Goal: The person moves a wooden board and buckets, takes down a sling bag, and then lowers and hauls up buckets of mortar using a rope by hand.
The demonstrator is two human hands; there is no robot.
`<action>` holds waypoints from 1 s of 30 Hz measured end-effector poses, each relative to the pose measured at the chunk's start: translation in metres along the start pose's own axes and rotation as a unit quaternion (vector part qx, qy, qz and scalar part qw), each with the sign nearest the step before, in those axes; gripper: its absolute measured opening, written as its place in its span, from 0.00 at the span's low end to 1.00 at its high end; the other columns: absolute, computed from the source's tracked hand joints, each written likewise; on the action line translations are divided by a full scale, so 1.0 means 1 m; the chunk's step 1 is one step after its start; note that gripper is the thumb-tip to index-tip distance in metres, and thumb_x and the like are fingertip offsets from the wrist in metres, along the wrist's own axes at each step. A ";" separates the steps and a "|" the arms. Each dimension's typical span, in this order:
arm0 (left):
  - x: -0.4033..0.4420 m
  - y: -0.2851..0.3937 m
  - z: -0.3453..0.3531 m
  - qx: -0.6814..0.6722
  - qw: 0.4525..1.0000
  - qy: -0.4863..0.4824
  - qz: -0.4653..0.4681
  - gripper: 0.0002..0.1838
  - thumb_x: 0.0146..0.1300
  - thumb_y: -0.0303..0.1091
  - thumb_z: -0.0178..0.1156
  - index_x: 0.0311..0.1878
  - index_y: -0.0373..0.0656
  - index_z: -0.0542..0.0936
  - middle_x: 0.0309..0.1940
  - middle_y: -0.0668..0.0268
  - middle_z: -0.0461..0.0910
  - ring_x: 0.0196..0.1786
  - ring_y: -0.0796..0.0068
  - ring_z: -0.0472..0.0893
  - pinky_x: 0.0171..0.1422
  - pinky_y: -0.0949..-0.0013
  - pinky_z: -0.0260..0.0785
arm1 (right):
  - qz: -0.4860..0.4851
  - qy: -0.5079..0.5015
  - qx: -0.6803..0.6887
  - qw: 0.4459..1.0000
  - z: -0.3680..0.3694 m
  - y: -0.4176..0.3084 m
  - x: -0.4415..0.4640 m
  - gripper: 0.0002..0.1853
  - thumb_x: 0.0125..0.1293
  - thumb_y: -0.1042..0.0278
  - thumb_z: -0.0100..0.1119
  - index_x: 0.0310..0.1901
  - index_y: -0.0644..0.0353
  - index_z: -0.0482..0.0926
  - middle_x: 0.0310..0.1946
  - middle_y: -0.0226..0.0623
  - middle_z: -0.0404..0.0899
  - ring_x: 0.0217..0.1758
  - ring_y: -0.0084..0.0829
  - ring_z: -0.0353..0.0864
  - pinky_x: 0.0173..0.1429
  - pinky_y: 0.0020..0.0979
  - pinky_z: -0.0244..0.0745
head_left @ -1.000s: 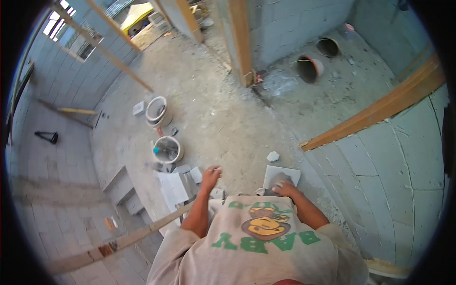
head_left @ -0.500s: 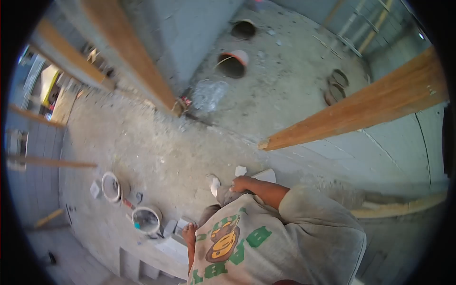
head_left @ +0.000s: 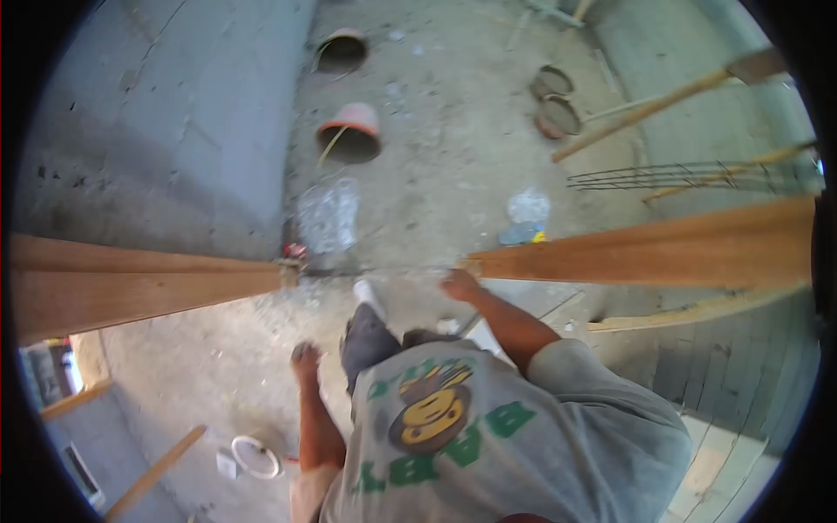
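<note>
My left hand [head_left: 305, 356] hangs out to the left of my body, over the bare concrete floor [head_left: 235, 349]. It touches nothing that I can see, and its fingers are blurred. Ahead of me on the right, my right hand [head_left: 460, 286] is beside the lower end of the right wooden door post [head_left: 628, 248]. I cannot tell whether it touches the post, and its fingers are smeared too. Between the hands, one foot [head_left: 367, 296] in a pale covering steps near the doorway line. A second wooden post [head_left: 148, 283] stands to the left.
Beyond the doorway, an orange-rimmed bucket [head_left: 350, 131] and a dark-mouthed bucket [head_left: 341, 52] lie tipped over. Crumpled clear plastic [head_left: 329, 216] lies near the threshold. Two round tubs [head_left: 556, 116], a long-handled tool [head_left: 645, 112] and a wire rebar cage [head_left: 680, 177] are on the right.
My view has turned and moved toward the doorway, so both posts now flank me. My right hand has moved forward from my thigh, and my left hand has swung outward. The floor buckets behind have mostly left view.
</note>
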State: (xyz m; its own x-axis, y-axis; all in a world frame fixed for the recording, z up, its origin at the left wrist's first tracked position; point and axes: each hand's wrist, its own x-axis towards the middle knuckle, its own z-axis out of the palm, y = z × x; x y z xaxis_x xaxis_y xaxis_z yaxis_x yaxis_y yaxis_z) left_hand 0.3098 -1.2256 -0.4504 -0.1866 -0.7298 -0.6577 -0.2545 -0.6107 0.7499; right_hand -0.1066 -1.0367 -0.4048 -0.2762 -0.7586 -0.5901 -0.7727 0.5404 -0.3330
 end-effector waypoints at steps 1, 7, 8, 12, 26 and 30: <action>0.025 0.010 0.014 0.016 0.998 -0.019 0.050 0.09 0.61 0.34 0.52 0.40 0.40 0.77 0.27 0.67 0.76 0.28 0.77 0.76 0.30 0.73 0.71 | 0.159 0.059 0.074 0.983 0.023 0.022 0.007 0.20 0.60 0.50 0.49 0.37 0.60 0.79 0.40 0.52 0.78 0.48 0.51 0.75 0.53 0.46 0.68; 0.134 0.160 0.112 0.227 0.963 -0.113 0.089 0.16 0.60 0.38 0.54 0.44 0.34 0.77 0.33 0.61 0.79 0.32 0.75 0.79 0.34 0.71 0.73 | 0.218 0.096 0.195 0.952 -0.032 0.039 0.021 0.21 0.60 0.50 0.48 0.32 0.62 0.80 0.30 0.49 0.80 0.35 0.40 0.81 0.41 0.42 0.74; 0.159 0.178 0.125 0.194 0.969 -0.121 0.097 0.16 0.60 0.37 0.55 0.44 0.34 0.76 0.32 0.61 0.78 0.30 0.75 0.78 0.33 0.72 0.72 | 0.282 0.066 0.300 0.909 -0.045 0.036 0.036 0.21 0.59 0.50 0.49 0.32 0.63 0.80 0.31 0.49 0.80 0.36 0.41 0.81 0.41 0.42 0.74; 0.218 0.265 0.179 0.118 0.984 -0.122 0.061 0.15 0.60 0.35 0.55 0.45 0.35 0.74 0.27 0.65 0.76 0.25 0.78 0.75 0.29 0.75 0.69 | 0.348 0.059 0.413 0.840 -0.060 0.035 0.116 0.23 0.58 0.48 0.50 0.37 0.65 0.80 0.37 0.51 0.80 0.45 0.48 0.78 0.50 0.43 0.70; 0.448 0.469 0.351 0.340 0.935 -0.002 0.104 0.22 0.57 0.42 0.55 0.48 0.34 0.74 0.31 0.58 0.81 0.35 0.68 0.80 0.43 0.68 0.70 | 0.127 0.067 0.431 0.891 -0.350 -0.001 0.430 0.22 0.58 0.51 0.53 0.39 0.65 0.78 0.38 0.50 0.78 0.45 0.45 0.77 0.50 0.39 0.69; 0.546 0.514 0.423 0.429 0.887 -0.005 0.168 0.26 0.57 0.42 0.56 0.53 0.33 0.70 0.34 0.56 0.80 0.38 0.62 0.80 0.46 0.64 0.69 | 0.229 0.014 0.533 0.814 -0.257 -0.003 0.520 0.27 0.58 0.49 0.56 0.46 0.69 0.74 0.38 0.49 0.78 0.41 0.36 0.78 0.45 0.35 0.71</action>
State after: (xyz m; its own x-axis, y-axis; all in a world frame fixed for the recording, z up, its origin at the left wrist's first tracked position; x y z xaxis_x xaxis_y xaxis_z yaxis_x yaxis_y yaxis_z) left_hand -0.3246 -1.8077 -0.4543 -0.3952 -0.8211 -0.4118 -0.8118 0.1024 0.5749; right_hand -0.3949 -1.5265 -0.5217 -0.4206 -0.3887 -0.8197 0.3463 0.7663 -0.5411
